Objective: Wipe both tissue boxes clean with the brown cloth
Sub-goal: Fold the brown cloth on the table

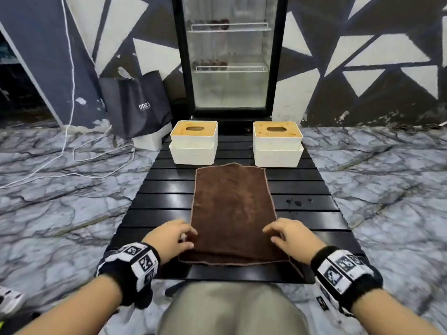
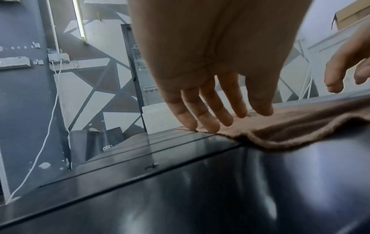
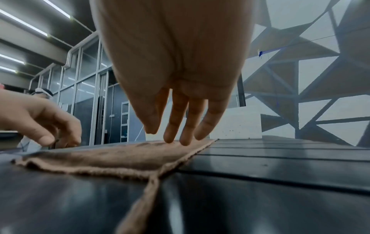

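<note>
A brown cloth (image 1: 231, 204) lies flat along the middle of the black slatted table (image 1: 309, 213), with its near end folded over. Two white tissue boxes with stained tan tops stand at the far end, the left box (image 1: 193, 143) and the right box (image 1: 277, 143). My left hand (image 1: 187, 238) rests its straight fingers on the cloth's near left edge (image 2: 300, 126). My right hand (image 1: 272, 234) touches the near right edge with straight fingers (image 3: 170, 136). Neither hand grips anything. The right box (image 3: 236, 125) shows beyond the right fingers.
A glass-door fridge (image 1: 232, 56) stands behind the table. A black bag (image 1: 137, 105) leans at its left, and a white cable (image 1: 70, 146) trails over the marble floor. A few dark drops (image 1: 298, 203) sit on the slats right of the cloth. My knees (image 1: 232, 308) are under the near edge.
</note>
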Demonstrator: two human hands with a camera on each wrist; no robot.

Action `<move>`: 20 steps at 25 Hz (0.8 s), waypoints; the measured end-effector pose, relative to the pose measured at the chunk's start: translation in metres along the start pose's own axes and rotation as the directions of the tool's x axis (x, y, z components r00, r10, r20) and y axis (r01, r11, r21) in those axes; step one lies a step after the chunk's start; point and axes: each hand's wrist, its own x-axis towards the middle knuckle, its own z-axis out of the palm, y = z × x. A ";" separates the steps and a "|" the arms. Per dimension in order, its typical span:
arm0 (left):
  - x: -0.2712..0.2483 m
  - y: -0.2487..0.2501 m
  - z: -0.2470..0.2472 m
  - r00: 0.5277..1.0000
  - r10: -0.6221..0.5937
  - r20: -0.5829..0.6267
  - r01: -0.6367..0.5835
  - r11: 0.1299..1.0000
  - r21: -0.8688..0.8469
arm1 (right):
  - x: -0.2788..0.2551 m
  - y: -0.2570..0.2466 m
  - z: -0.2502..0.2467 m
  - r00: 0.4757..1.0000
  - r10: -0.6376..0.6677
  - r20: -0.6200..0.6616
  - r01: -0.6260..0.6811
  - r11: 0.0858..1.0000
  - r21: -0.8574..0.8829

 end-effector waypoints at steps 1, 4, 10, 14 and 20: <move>0.004 -0.003 0.004 1.000 -0.010 0.002 0.010 1.000 0.002 | 0.004 0.002 0.004 0.999 0.020 0.036 -0.019 0.999 -0.030; 0.006 0.002 0.005 0.998 -0.064 0.000 0.064 0.998 -0.018 | 0.005 0.001 0.009 0.997 0.049 0.062 -0.045 0.997 -0.061; 0.004 -0.001 0.007 0.993 -0.103 -0.053 0.099 0.993 -0.071 | 0.006 0.005 0.014 0.997 0.069 0.017 -0.068 0.998 -0.014; 0.006 0.000 0.003 0.995 -0.094 -0.042 0.092 0.994 -0.056 | 0.005 0.003 0.014 0.997 0.082 0.005 -0.082 0.996 0.032; 0.017 -0.001 -0.016 0.988 -0.099 -0.120 0.089 0.993 -0.082 | 0.017 0.001 -0.003 0.993 0.109 -0.050 -0.108 0.994 0.026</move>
